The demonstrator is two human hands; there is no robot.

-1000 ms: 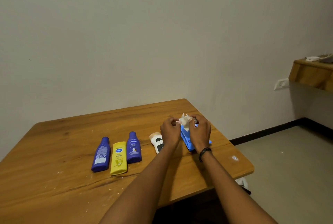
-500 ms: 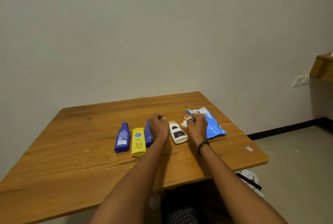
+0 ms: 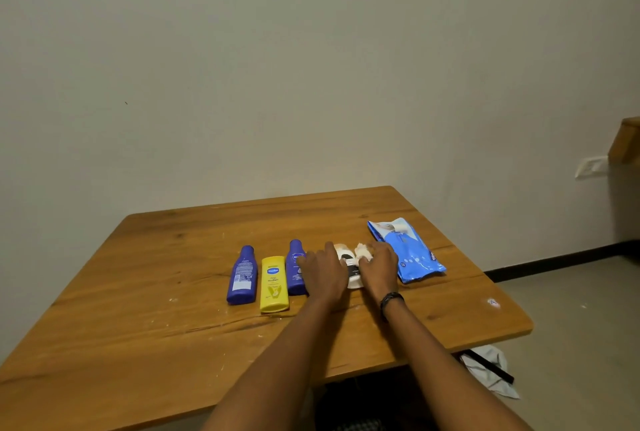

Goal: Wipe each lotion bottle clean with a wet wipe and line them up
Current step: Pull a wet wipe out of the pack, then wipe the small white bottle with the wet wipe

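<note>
Item one — my left hand (image 3: 323, 273): palm down, fingers spread apart, lying over the left edge of the white bottle (image 3: 350, 266) and partly covering the dark blue bottle (image 3: 296, 267) just beside it. Whether the fingers actually press the white bottle I cannot tell.

Item two — my right hand (image 3: 380, 266): fingers curled together around a crumpled wet wipe (image 3: 363, 252), which sits against the upper right side of the white bottle. A dark band (image 3: 391, 299) circles this wrist.

Item three: the white bottle, lying flat on the wooden table (image 3: 173, 326) between my two hands, cap end away from me, a dark label showing in the gap.

Item four: three more bottles lying flat in a row to the left, caps or tops pointing away. From the left: a blue bottle (image 3: 242, 276) with its printed back label up, a yellow bottle (image 3: 273, 285) touching it or nearly so, then the dark blue bottle, half hidden by my left hand.

Item five: the blue wipes pack (image 3: 407, 250), flat on the table just right of my right hand, its flap at the far end lifted.

Item six: a pale crumpled bag or cloth with a black strip (image 3: 490, 371) on the floor below the table's right edge.
</note>
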